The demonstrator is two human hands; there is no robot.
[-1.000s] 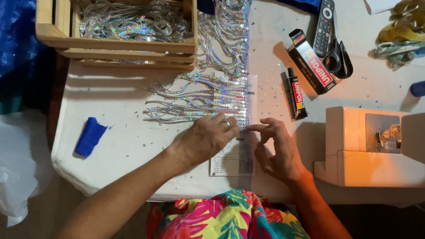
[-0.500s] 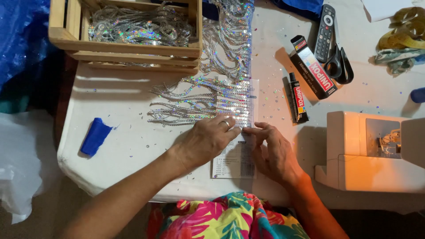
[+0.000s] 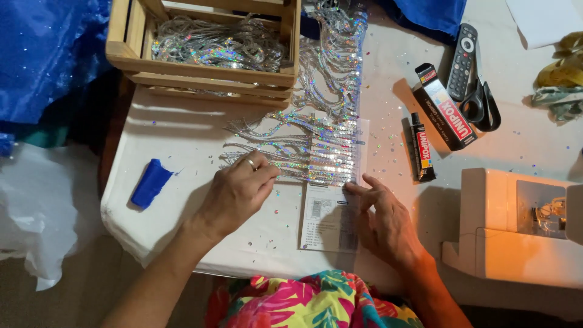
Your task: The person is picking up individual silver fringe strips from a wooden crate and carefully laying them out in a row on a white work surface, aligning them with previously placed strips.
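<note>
The sequin fringe trim (image 3: 322,146), a holographic silver band with dangling strands, runs down the white table (image 3: 182,140) from the wooden crate (image 3: 206,76) to the printed paper sheet (image 3: 331,215), and its lower end lies partly over the top of that sheet. The left hand (image 3: 234,194), with a ring on one finger, rests palm down just left of the sheet; its fingertips press on the lowest strands of the trim where they fan out to the left. The fingers are curled loosely and clamp on nothing. The right hand (image 3: 385,222) lies flat on the right edge of the sheet, fingers spread, with the forefinger tip touching the trim's lower right corner; it grips nothing either. The two hands are apart, with the sheet between them.

More silver sequin strands (image 3: 212,45) fill the crate, which stands above the sheet at the table's far edge. A folded blue cloth piece (image 3: 152,182) lies well left of the sheet. To the right of the sheet lie a black glue tube (image 3: 422,149) and, beyond it, a glue box (image 3: 443,109), then black-handled scissors (image 3: 483,106) and a remote control (image 3: 461,61). A white sewing machine (image 3: 516,231) stands further right of the sheet. Loose sequins dot the table around the trim.
</note>
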